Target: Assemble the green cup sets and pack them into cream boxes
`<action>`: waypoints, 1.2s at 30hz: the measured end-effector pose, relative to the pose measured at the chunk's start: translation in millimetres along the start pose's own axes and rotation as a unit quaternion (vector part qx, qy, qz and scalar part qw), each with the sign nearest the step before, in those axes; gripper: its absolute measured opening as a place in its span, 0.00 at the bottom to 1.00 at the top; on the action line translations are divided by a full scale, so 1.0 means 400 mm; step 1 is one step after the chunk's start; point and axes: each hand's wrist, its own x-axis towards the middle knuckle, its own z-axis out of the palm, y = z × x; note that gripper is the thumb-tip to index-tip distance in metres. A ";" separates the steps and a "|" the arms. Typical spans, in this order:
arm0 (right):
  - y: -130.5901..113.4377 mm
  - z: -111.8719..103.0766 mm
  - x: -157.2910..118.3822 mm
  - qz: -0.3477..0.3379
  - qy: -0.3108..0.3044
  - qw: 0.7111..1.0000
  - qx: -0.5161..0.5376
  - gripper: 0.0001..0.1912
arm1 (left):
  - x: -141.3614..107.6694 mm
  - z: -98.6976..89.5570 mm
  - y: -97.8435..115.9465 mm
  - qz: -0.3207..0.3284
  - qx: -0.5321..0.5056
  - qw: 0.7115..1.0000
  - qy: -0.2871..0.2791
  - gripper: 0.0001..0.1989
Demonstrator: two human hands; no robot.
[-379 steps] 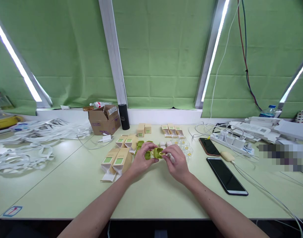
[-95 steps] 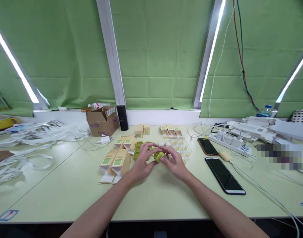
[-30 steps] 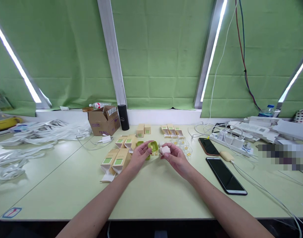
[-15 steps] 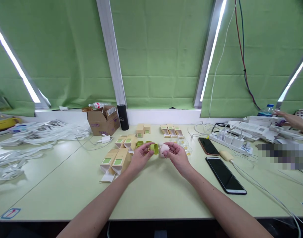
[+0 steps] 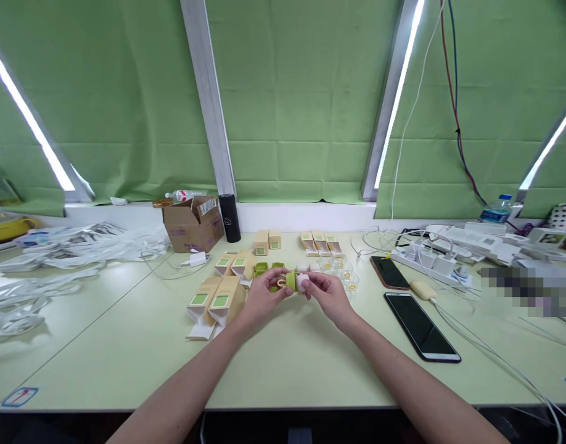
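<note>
Near the middle of the table, my left hand (image 5: 265, 295) is closed on a green cap (image 5: 290, 281) with a pale ring at its left end. My right hand (image 5: 328, 295) pinches a small white piece (image 5: 302, 282). The white piece meets the open side of the green cap, partly inside it as far as I can see. More green caps (image 5: 261, 268) lie behind my left hand. Several clear pieces with yellow centres (image 5: 341, 265) stand behind my right hand.
Small tan boxes (image 5: 227, 298) stand left of my hands, with others (image 5: 320, 243) at the back. Two phones (image 5: 422, 327) and a power strip (image 5: 431, 265) lie at the right. A cardboard box (image 5: 193, 228) and black bottle (image 5: 230, 219) stand back left.
The white piece and the green cap have come together. The other person's hand at the far right has left the view, showing the blue-capped bottle there.
</note>
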 end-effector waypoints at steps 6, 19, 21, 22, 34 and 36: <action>-0.007 0.004 -0.005 -0.004 -0.024 0.999 -0.022 0.24 | -0.006 0.005 0.013 0.003 0.047 0.999 0.013 0.20; -0.007 0.016 -0.009 0.000 -0.014 1.000 0.010 0.23 | -0.014 0.013 0.022 0.026 0.088 0.996 0.006 0.17; -0.001 0.017 -0.010 0.007 -0.005 1.000 0.016 0.24 | -0.017 0.013 0.024 0.035 0.102 0.994 0.005 0.18; 0.001 0.018 -0.011 0.009 -0.001 1.000 0.018 0.25 | -0.018 0.013 0.025 0.041 0.112 0.993 0.004 0.18; 0.008 0.017 -0.009 -0.002 0.011 0.999 0.032 0.26 | -0.041 0.024 0.005 0.237 0.314 0.919 0.009 0.29; 0.005 0.020 -0.010 -0.003 0.010 0.999 0.037 0.26 | -0.042 0.029 -0.001 0.279 0.324 0.904 -0.001 0.27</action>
